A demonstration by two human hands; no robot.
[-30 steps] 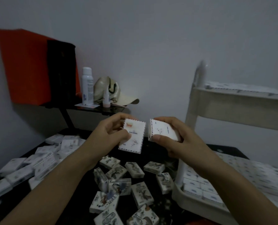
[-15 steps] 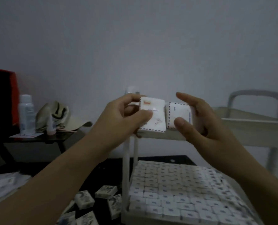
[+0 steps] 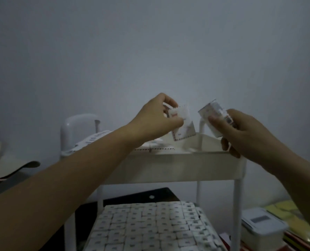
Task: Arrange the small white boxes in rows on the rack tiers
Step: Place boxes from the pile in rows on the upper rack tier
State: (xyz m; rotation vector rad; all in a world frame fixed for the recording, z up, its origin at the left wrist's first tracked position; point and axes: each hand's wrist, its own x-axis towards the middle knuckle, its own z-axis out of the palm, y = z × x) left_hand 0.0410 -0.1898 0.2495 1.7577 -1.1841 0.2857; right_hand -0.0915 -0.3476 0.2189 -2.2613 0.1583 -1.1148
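Head view, dim and blurred. Both hands are raised over the top tier (image 3: 168, 165) of the white rack (image 3: 239, 205).

The left hand (image 3: 156, 120) pinches one small white box (image 3: 185, 127) between the thumb and curled fingers. That box is tilted, with its lower corner just above the tier's far wall. Contact with the wall cannot be told.

The right hand (image 3: 241, 131) grips a second white box (image 3: 211, 115), thumb across the near face and fingers curled behind. That box is also tilted. It is held above the right part of the tier, near the first box but apart from it.

On the top tier, to the far left, a flat row of boxes (image 3: 94, 139) lies against the wall, partly hidden by the left forearm. Beneath the tier, between the rack's legs, packed rows of white boxes (image 3: 147, 227) lie edge to edge.

The rack stands on a dark tabletop (image 3: 147, 195). A white lidded container (image 3: 261, 225) sits to the near right, beside the rack. Print on the boxes is not legible.
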